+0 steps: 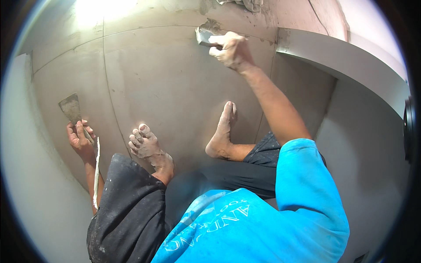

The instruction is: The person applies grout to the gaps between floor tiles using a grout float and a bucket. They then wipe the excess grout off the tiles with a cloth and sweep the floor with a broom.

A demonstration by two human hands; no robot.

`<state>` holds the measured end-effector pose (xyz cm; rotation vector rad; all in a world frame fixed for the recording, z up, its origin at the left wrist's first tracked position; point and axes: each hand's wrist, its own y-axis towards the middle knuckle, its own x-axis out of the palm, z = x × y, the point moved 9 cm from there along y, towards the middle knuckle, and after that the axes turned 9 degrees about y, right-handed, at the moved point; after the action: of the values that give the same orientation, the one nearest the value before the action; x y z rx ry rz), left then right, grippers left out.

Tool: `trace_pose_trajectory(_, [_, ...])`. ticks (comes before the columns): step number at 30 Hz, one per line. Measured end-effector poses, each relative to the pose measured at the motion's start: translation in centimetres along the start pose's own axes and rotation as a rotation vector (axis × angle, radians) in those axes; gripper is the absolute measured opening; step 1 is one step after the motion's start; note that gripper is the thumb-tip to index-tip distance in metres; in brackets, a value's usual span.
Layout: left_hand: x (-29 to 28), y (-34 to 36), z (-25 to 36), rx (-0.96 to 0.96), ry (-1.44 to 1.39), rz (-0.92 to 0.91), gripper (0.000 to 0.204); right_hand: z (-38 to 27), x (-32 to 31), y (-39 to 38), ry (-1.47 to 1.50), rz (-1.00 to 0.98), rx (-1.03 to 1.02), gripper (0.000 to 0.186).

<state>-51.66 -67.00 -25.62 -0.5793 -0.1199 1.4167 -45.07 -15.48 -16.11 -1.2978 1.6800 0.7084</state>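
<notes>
Right hand (231, 49) is reaching far forward, fingers closed around a small grey float (204, 36) that is pressing flat against the tiled floor (175, 83) beside a grout smear (213, 25). Left hand (79, 138) is gripping the handle of a putty knife (71, 108), blade pointing away, grout-caked. Both bare feet are resting on the tiles between the hands.

Count: 2 hands, left hand (79, 139) and right hand (231, 49); 2 putty knives (72, 110) (205, 36); 2 bare feet (147, 147) (221, 133).
</notes>
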Motion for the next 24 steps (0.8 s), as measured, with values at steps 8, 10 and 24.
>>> trace_pose_trajectory(8, [-0.1, 0.1, -0.4, 0.02, -0.022, -0.017, 0.012, 3.0, -1.4, 1.9, 0.046, 0.225, 0.392, 0.028])
trace_pose_trajectory(10, [-0.1, 0.2, -0.6, 0.011, 0.003, -0.023, 0.013, 1.1, 1.4, 2.6, 0.158, 0.172, 0.315, 0.029])
trace_pose_trajectory(24, [-0.3, 0.1, -0.8, -0.023, -0.055, 0.001, 0.016, -10.4, 7.1, 4.6, 0.018, 0.027, -0.286, 0.014])
